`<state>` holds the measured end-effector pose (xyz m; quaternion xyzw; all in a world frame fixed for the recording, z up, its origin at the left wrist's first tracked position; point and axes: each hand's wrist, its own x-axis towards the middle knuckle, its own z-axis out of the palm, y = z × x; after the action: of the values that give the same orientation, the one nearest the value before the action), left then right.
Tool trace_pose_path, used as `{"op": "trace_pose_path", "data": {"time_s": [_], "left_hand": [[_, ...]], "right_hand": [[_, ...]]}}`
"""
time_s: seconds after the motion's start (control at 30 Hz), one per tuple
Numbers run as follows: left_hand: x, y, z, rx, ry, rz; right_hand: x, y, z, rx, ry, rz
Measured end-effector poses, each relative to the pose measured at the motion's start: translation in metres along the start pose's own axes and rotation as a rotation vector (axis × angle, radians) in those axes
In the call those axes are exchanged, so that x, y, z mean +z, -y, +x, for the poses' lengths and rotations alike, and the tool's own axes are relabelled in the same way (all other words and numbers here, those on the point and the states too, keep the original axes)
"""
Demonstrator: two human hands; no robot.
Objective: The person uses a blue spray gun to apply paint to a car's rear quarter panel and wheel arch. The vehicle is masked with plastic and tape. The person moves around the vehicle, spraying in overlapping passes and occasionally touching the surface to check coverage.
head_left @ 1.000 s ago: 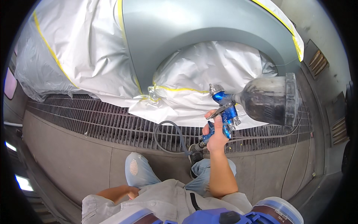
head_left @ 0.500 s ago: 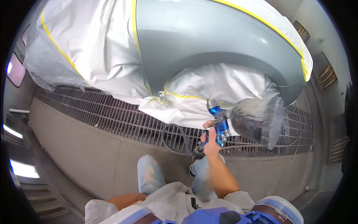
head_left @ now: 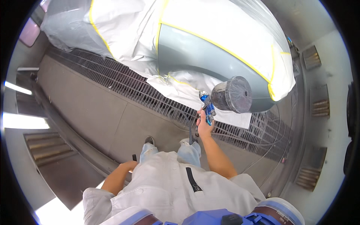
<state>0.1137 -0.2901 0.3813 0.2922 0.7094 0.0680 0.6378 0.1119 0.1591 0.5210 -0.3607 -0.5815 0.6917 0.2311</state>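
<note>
My right hand (head_left: 204, 125) grips a blue spray gun (head_left: 208, 113) with a silver cap and a large, paint-clouded cup (head_left: 231, 95); a hose hangs from its handle. Beyond the gun is a grey car fender (head_left: 195, 52), edged with yellow tape and surrounded by white masking sheet (head_left: 213, 15), which also covers the wheel arch. My left hand (head_left: 130, 166) hangs low beside my grey shirt, its fingers mostly hidden; a small black object shows just above it, and I cannot make out whether it is held.
A long floor grating (head_left: 101, 78) runs beneath the car's edge. Thin hoses or cables (head_left: 279, 137) trail over it to the right. Vented booth walls (head_left: 333, 75) curve at the right; lit panels (head_left: 24, 120) and another vent (head_left: 48, 148) show at the left. My shoes stand on dark flooring.
My view has shifted and rotated, showing more of the car's masked top and the booth. The spray gun sits higher and farther from me. My left hand has risen slightly at my side.
</note>
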Motion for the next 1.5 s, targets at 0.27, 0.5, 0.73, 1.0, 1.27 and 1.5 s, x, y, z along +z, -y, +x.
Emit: {"op": "trace_pose_path", "data": {"time_s": [0.27, 0.5, 0.73, 1.0, 1.27, 1.5], "left_hand": [[0.21, -0.121, 0.029, -0.371, -0.579, -0.189], [0.334, -0.232, 0.078, -0.264, -0.729, -0.495], [0.318, -0.297, 0.079, -0.343, -1.024, -0.936], [0.298, -0.35, 0.07, -0.508, -1.148, -1.071], [0.31, -0.347, 0.082, -0.436, -1.098, -1.201], [0.285, -0.361, 0.069, -0.431, -1.012, -1.271]], "right_hand": [[-0.09, 0.017, 0.034, -0.021, 0.255, 0.046], [-0.147, 0.036, 0.035, 0.027, 0.26, 0.121], [-0.177, 0.042, 0.025, 0.043, 0.294, 0.086], [-0.188, 0.047, 0.022, 0.055, 0.337, 0.091], [-0.189, 0.047, 0.026, 0.061, 0.349, 0.104], [-0.19, 0.049, 0.027, 0.079, 0.348, 0.075]]}}
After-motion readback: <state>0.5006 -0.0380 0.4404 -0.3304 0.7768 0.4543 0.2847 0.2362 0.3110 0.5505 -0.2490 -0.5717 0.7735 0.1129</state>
